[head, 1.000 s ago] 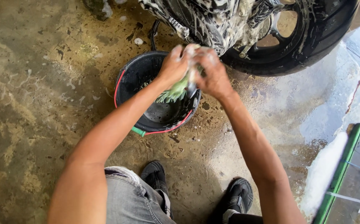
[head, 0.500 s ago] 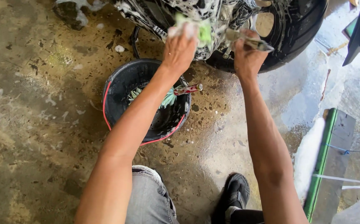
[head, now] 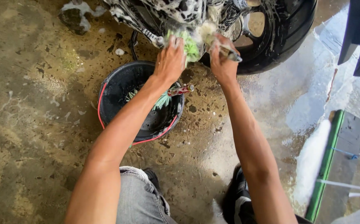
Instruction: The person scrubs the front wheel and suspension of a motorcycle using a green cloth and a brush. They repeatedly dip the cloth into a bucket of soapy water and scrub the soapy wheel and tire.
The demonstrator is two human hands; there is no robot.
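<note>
- Concrete floor [head: 30, 124]: rough, mottled brown-grey, wet, with scattered foam flecks; a foam-topped dark lump sits at far left.
- Bucket [head: 117, 87]: round black plastic with a thin red rim band, standing on the floor left of centre, just near of the motorcycle. Green fibres and a small red-handled tool lie inside at its right edge.
- Left hand [head: 170, 62]: fingers clenched around the green wash mitt [head: 191, 45], a shaggy, soap-soaked tuft pressed against the soapy underside of the motorcycle [head: 175, 10], above the bucket's far-right rim.
- Right hand [head: 222, 62]: closed on a slim metal part [head: 229, 53] that projects to the right from the machine, just right of the mitt; the two hands are near each other but apart.
- Rear tyre [head: 288, 37]: thick black rubber, glossy with water and suds, around a dark spoked wheel at far right of centre.
- Grey jeans knee [head: 140, 199] and black shoes at the near edge.
- Green-edged board [head: 327, 166]: long and straight, at near right, with a white foam strip along its left side.
</note>
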